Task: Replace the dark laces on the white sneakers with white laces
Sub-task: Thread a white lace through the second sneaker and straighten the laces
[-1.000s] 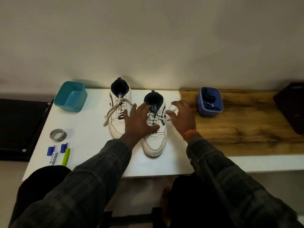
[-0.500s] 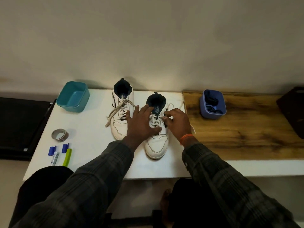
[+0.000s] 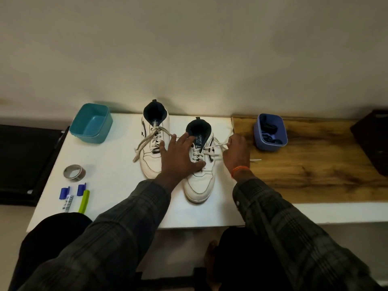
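Two white sneakers stand side by side on the white table (image 3: 109, 164), toes toward me. The left sneaker (image 3: 152, 162) carries a white lace with loose ends trailing off its left side. My left hand (image 3: 180, 158) lies spread and flat across the laced front of the right sneaker (image 3: 199, 183), pressing it down. To the right of that shoe, my right hand (image 3: 236, 154) pinches the white lace (image 3: 216, 146) and holds it taut, away from the eyelets. One lace tip (image 3: 256, 160) lies on the wood beyond my wrist. Dark laces (image 3: 269, 128) sit in the blue tub (image 3: 270, 143).
An empty teal tub (image 3: 91, 122) stands at the back left. A tape roll (image 3: 74, 172), two blue-capped markers (image 3: 66, 198) and a green pen (image 3: 84, 201) lie at the front left. A wooden surface (image 3: 315, 164) adjoins on the right, with a dark box (image 3: 371, 139) at its far end.
My right hand has drawn the lace out to the right of the shoe after working close to the eyelets. My left hand has stayed pressed on the right sneaker.
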